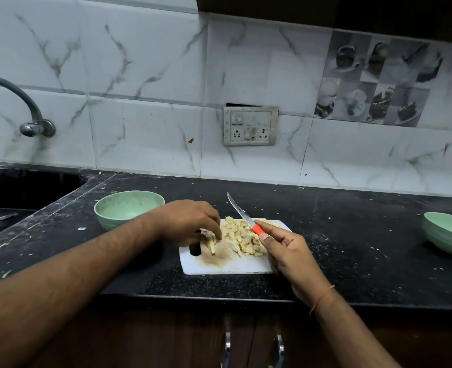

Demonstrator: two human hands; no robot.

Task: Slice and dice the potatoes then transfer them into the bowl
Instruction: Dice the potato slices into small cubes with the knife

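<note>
Your right hand (286,251) sits nearest you, over the front right corner of the cutting board (227,264), fingers wrapped round the orange handle of a knife (246,217). Its blade tilts up and away toward the wall, clear of the board. Your left hand (190,221) reaches over the board's left end, fingertips curled down and pinching a few potato strips (211,244) against the board.

Those strips are pale yellow, long and uncut, lying just beside the board's dark handle slot. Right of them, a loose pile of diced potato (243,237) covers the back right part of the board: small, uneven, pale cubes, some browned at the edges. A brownish smear stains the board's front middle.

A green bowl (128,209) stands on the desk (352,248) just behind the board's left end, touching nothing on it. More green bowls (450,232) sit stacked at the desk's far right edge, well apart from the board. Bare, speckled desk lies open between board and stack, and along the wall behind. No writing is readable on the knife or bowls.
</note>
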